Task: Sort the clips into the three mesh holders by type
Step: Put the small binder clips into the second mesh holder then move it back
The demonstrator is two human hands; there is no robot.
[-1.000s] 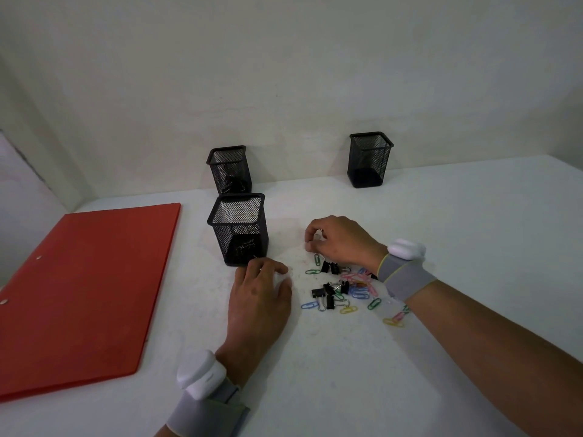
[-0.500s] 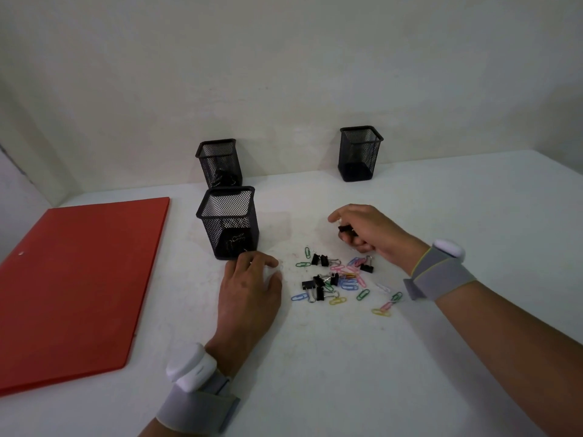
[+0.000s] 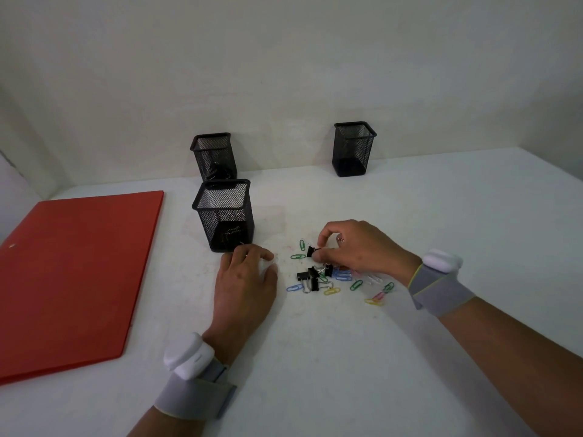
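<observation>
A heap of coloured paper clips (image 3: 344,277) and black binder clips (image 3: 307,275) lies mid-table. My right hand (image 3: 359,247) is down at its far left edge, thumb and forefinger pinched on a black binder clip (image 3: 310,251). Palm down, my left hand (image 3: 244,280) rests flat on the table left of the heap, holding nothing. Three black mesh holders stand beyond. The near holder (image 3: 220,212), just past my left fingertips, has metal clips at its bottom. The back-left holder (image 3: 214,152) has dark clips inside. The back-right holder (image 3: 355,149) looks dark at its base.
A red folder (image 3: 72,272) lies flat on the left side of the white table (image 3: 441,216). A pale wall runs behind the holders. Both wrists carry grey bands with white devices.
My right hand, raised with a dark clip half a second ago, has come back down to the heap and pinches a binder clip. The left hand has stayed put. The view shifted slightly.
</observation>
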